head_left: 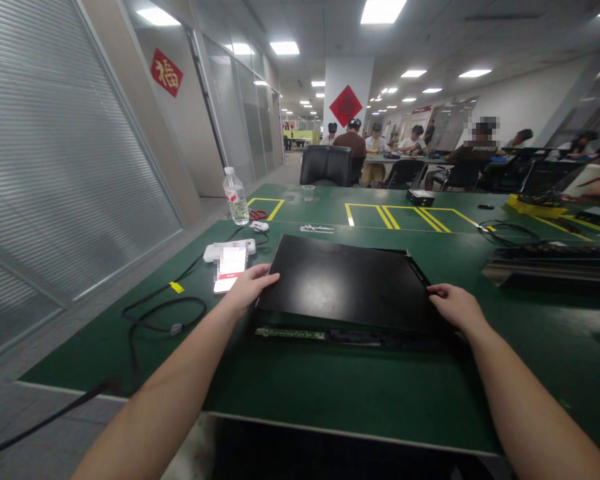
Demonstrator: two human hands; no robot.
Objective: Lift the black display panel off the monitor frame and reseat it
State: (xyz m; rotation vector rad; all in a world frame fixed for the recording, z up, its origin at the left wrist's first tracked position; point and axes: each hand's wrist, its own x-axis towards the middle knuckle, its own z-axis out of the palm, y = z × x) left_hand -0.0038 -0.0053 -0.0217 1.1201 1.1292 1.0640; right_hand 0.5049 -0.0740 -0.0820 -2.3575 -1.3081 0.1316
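A green-topped table is stretching beneath a black rectangular panel; I'm watching the left hand pinching the panel's left edge, the right hand gripping its right edge, and a green circuit-board strip is showing along its near side

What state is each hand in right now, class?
Left hand: holding the black panel by its left edge.
Right hand: at the panel's right edge; grip cannot be told.

Ceiling lights glare across the frame's top, a hazy reflection glows on a black panel at center, and wide-angle distortion stretches the edges; distant people upper right look soft.
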